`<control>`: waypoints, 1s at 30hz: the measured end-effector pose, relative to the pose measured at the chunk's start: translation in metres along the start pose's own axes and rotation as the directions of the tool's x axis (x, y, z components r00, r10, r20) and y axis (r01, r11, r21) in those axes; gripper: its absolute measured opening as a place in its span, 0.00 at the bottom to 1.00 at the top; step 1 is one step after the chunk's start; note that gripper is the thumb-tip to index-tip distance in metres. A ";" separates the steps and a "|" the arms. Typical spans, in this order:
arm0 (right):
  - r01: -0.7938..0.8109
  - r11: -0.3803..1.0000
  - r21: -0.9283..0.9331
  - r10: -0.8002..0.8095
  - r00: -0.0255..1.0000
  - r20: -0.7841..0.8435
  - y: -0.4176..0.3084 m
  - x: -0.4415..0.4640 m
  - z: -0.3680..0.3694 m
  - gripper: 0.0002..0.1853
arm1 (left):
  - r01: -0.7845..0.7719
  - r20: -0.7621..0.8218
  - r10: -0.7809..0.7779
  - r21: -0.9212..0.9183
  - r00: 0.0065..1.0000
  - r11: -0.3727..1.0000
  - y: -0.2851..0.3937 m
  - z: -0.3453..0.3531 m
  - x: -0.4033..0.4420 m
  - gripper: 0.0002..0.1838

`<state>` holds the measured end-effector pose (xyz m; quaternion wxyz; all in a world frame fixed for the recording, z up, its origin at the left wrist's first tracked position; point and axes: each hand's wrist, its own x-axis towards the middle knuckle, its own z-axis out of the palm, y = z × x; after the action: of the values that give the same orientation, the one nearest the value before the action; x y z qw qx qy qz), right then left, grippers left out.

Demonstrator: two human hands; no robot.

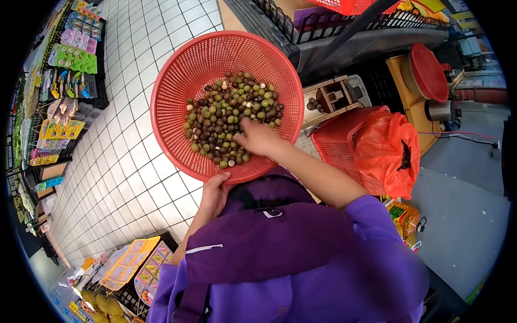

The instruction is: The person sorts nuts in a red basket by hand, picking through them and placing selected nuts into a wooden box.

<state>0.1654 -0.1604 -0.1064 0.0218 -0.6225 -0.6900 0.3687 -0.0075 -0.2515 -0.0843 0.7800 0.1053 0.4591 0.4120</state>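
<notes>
A round red plastic basket [177,86] with a mesh wall rests against my lap. Many small round green and brown nuts [221,113] cover its bottom, a few of them pale. My left hand [215,192] grips the basket's near rim, thumb on top and fingers underneath. Inside the basket, my right hand [259,138] reaches in from the right and touches the nuts near the middle, fingers partly bent. Whether anything is between its fingertips is too small to tell.
To the right are a wooden tool box [329,99] with nuts in it, a red crate [336,142], an orange plastic bag [388,153] and an oil bottle [405,218]. Shelves of packaged goods [70,59] stand left, beyond the tiled floor [129,177].
</notes>
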 end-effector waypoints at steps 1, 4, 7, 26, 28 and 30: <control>0.023 0.999 0.037 -0.025 0.999 0.041 -0.009 -0.005 0.008 0.25 | 0.003 0.008 -0.003 -0.001 1.000 1.000 -0.001 0.001 -0.001 0.22; 0.055 0.975 0.217 -0.056 0.998 0.000 -0.018 -0.003 0.037 0.25 | 0.048 -0.011 -0.048 0.012 0.999 0.999 0.000 0.004 -0.005 0.23; 0.053 0.833 0.551 -0.145 0.981 0.125 -0.014 0.004 0.041 0.20 | 0.018 -0.016 -0.017 0.018 1.000 1.000 -0.002 0.007 -0.005 0.21; -0.228 -0.575 0.785 -0.252 0.963 0.095 0.046 -0.027 -0.047 0.20 | 0.062 -0.027 -0.062 0.001 0.998 0.998 -0.005 -0.001 0.000 0.18; -0.084 -0.579 0.811 -0.146 0.989 -0.002 0.067 -0.037 -0.068 0.19 | 0.054 -0.022 -0.053 0.013 0.998 0.998 -0.003 0.004 -0.002 0.19; 0.078 -0.518 0.852 0.033 0.997 -0.071 0.095 -0.042 -0.084 0.18 | 0.044 -0.025 -0.043 0.022 0.999 0.999 -0.002 0.004 -0.002 0.19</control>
<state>0.2959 -0.1616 -0.0780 0.5834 -0.2818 -0.0305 0.7611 -0.0033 -0.2535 -0.0819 0.7819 0.0991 0.4754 0.3908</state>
